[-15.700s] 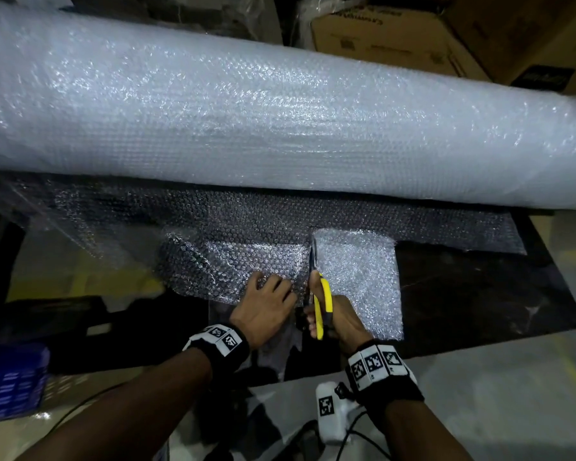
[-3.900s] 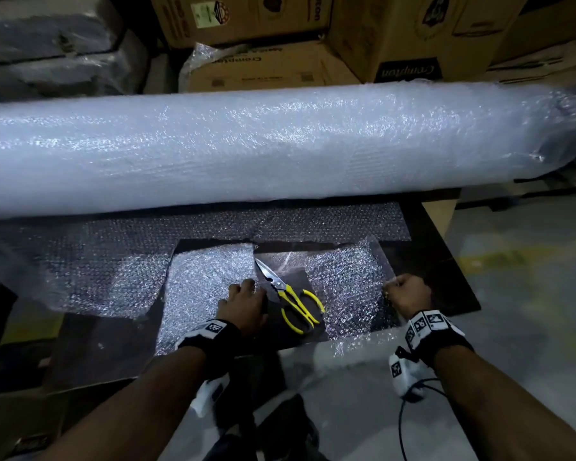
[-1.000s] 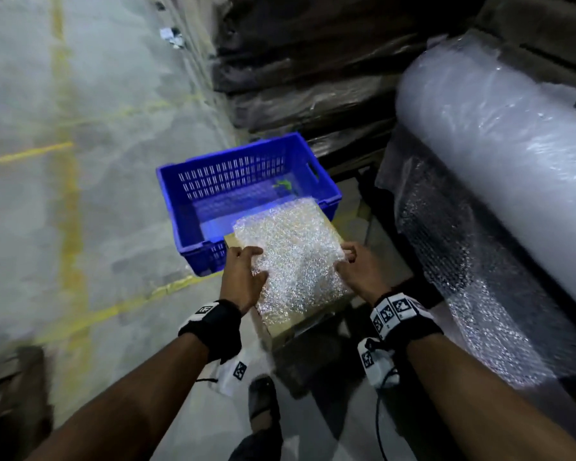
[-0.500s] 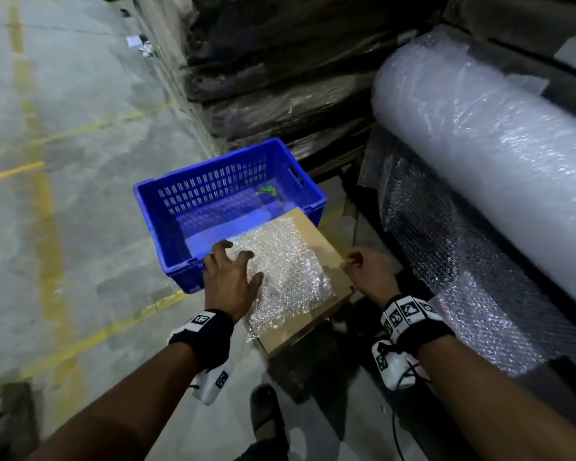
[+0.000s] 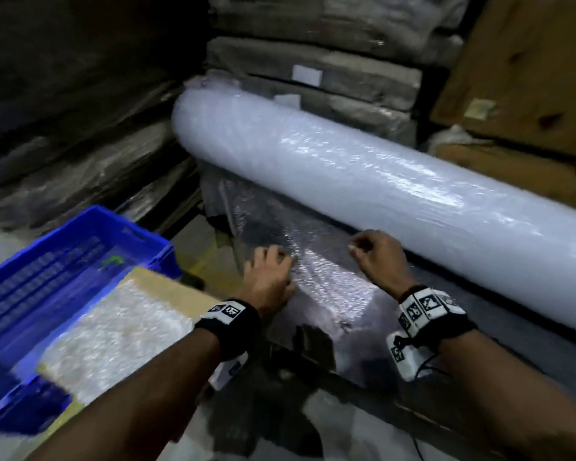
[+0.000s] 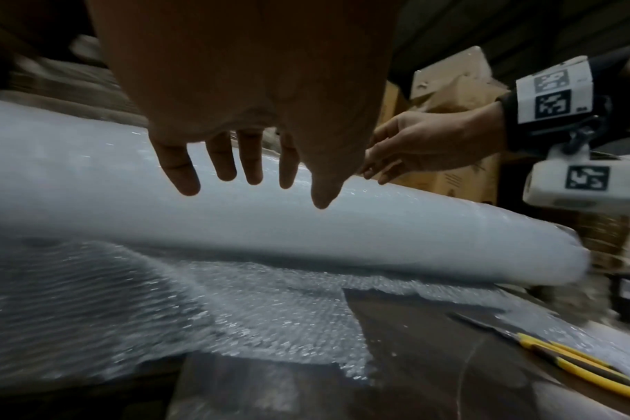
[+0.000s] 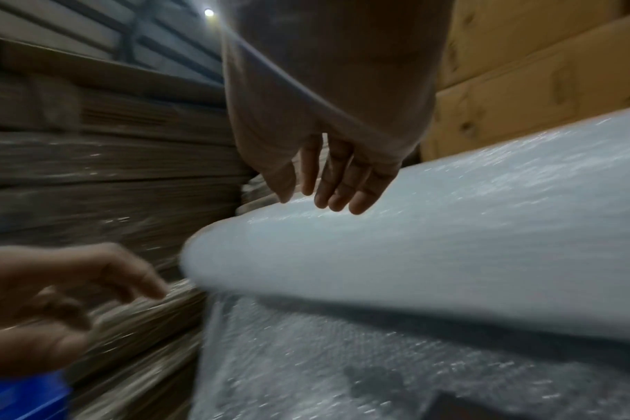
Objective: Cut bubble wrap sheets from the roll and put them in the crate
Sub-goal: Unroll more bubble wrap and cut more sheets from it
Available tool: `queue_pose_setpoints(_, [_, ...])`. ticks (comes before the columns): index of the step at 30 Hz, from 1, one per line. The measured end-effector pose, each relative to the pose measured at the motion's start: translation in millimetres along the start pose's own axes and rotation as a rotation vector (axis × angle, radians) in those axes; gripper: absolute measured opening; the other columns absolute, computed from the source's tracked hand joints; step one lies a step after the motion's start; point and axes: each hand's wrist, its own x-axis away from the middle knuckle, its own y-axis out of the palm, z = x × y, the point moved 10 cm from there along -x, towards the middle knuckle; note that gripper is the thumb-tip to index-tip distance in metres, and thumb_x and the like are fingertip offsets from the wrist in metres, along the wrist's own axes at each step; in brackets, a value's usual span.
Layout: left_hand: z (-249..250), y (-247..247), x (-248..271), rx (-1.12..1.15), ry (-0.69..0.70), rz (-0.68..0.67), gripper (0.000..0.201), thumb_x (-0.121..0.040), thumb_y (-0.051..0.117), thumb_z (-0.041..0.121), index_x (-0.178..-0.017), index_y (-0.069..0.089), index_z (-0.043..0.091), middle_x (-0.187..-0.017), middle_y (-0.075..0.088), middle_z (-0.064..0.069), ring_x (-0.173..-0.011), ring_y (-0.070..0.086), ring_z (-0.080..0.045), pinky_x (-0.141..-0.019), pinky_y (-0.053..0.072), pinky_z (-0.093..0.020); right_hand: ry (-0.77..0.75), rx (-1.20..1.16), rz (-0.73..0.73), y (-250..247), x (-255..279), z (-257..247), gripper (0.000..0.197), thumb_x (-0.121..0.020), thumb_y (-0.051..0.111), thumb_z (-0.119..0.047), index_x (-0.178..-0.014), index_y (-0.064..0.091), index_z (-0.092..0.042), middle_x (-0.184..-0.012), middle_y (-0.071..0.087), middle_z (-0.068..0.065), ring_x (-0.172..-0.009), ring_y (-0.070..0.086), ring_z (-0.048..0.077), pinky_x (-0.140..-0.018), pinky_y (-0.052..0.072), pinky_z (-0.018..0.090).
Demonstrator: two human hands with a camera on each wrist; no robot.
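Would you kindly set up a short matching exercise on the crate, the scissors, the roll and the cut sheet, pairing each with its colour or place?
Things:
1. crate
2. scissors
3. bubble wrap roll
4. cut sheet

Descriptions:
A. yellow handles
B. lying on a cardboard piece
C. blue
D. long white cylinder

Pairs: 1-C, 2-A, 3-D, 4-B

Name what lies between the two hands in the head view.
Between the left hand and the right hand lies a stretch of unrolled bubble wrap, spread in front of the roll. The head view shows it.
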Motion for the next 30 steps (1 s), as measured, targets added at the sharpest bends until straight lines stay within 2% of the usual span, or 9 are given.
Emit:
queue_pose_setpoints(4, [90.7, 32.5, -40.4, -0.029, 0.189, -0.115, 0.057, -0.093, 0.057, 0.048, -0.144, 0.041, 0.028, -0.148, 0.033, -0.004, -0.132, 0.028, -0.028, -0.102, 0.035, -0.045, 0.114, 0.088, 0.108, -97.9, 15.1, 97.4, 0.028, -0.086, 0.075, -0.021, -0.108, 0.070, -0.004, -0.101, 0.070, 0.016, -0.097, 0.065, 0.034, -0.088, 0.049, 0.041])
queue_pose_setpoints(6, [132.0, 56.7, -55.7, -0.096, 0.249, -0.173, 0.059, -0.093, 0.057, 0.049, -0.145, 0.040, 0.028, -0.150, 0.032, -0.005, -0.134, 0.028, -0.030, -0.105, 0.033, -0.046, 0.177, 0.173, 0.111, -135.8, 23.2, 147.0, 0.038, -0.087, 0.073, -0.034, -0.115, 0.068, -0.008, -0.109, 0.068, 0.016, -0.107, 0.060, 0.037, -0.092, 0.047, 0.044])
queue_pose_setpoints(8, [167.4, 84.3, -70.1, -0.135, 0.281, -0.232, 0.062, -0.092, 0.058, 0.050, -0.146, 0.039, 0.028, -0.152, 0.031, -0.007, -0.137, 0.027, -0.031, -0.107, 0.032, -0.049, 0.257, 0.293, 0.087, -164.8, 30.8, 195.0, 0.050, -0.086, 0.072, -0.044, -0.126, 0.063, -0.015, -0.123, 0.060, 0.016, -0.119, 0.049, 0.040, -0.096, 0.044, 0.051])
queue_pose_setpoints(11, [198.5, 119.6, -92.0, -0.144, 0.267, -0.332, 0.067, -0.090, 0.062, 0.051, -0.147, 0.038, 0.026, -0.155, 0.028, -0.007, -0.140, 0.025, -0.032, -0.110, 0.033, -0.055, 0.260, 0.455, 0.059, -193.5, 35.2, 241.4, 0.073, -0.080, 0.078, -0.048, -0.141, 0.050, -0.019, -0.140, 0.045, 0.014, -0.130, 0.036, 0.039, -0.102, 0.036, 0.055])
queue_pose_setpoints(16, [177.0, 156.1, -125.6, -0.173, 0.077, -0.375, 0.084, -0.084, 0.069, 0.055, -0.151, 0.027, 0.025, -0.157, 0.024, -0.004, -0.144, 0.022, -0.032, -0.108, 0.037, -0.060, 0.254, 0.640, -0.088, -201.4, 16.4, 289.2, 0.118, -0.067, 0.080, -0.065, -0.158, 0.013, -0.031, -0.164, 0.007, 0.010, -0.150, 0.002, 0.037, -0.113, 0.013, 0.070])
queue_pose_setpoints(19, [143.4, 179.5, -124.2, -0.223, -0.023, -0.509, 0.105, -0.079, 0.073, 0.060, -0.156, 0.006, 0.039, -0.165, -0.007, 0.000, -0.151, -0.005, -0.039, -0.109, 0.018, -0.074, 0.281, 0.677, -0.212, -187.0, 1.9, 307.5, 0.134, -0.061, 0.078, -0.073, -0.155, -0.011, -0.041, -0.164, -0.019, 0.003, -0.150, -0.021, 0.038, -0.107, 0.002, 0.079])
queue_pose_setpoints(21, [135.5, 195.4, -117.3, -0.214, -0.046, -0.603, 0.106, -0.078, 0.074, 0.060, -0.155, 0.001, 0.045, -0.164, -0.021, 0.003, -0.149, -0.016, -0.042, -0.108, 0.009, -0.077, 0.325, 0.656, -0.264, -177.6, -2.0, 321.1, 0.139, -0.058, 0.078, -0.075, -0.152, -0.020, -0.045, -0.162, -0.028, 0.001, -0.148, -0.027, 0.040, -0.103, 0.000, 0.082])
queue_pose_setpoints(24, [140.5, 210.9, -107.4, -0.141, -0.078, -0.652, 0.110, -0.077, 0.072, 0.063, -0.155, -0.004, 0.044, -0.163, -0.025, 0.001, -0.149, -0.016, -0.042, -0.107, 0.012, -0.078, 0.373, 0.635, -0.255, -171.3, 1.2, 335.3, 0.141, -0.060, 0.082, -0.070, -0.149, -0.025, -0.048, -0.162, -0.029, 0.000, -0.148, -0.026, 0.040, -0.102, 0.002, 0.085])
queue_pose_setpoints(30, [151.5, 214.9, -109.8, -0.140, -0.088, -0.605, 0.108, -0.078, 0.069, 0.067, -0.155, -0.002, 0.044, -0.164, -0.021, 0.001, -0.149, -0.009, -0.043, -0.106, 0.020, -0.077, 0.358, 0.672, -0.186, -179.7, 1.2, 347.5, 0.131, -0.065, 0.085, -0.059, -0.151, -0.014, -0.049, -0.165, -0.014, -0.003, -0.152, -0.013, 0.036, -0.103, 0.010, 0.084])
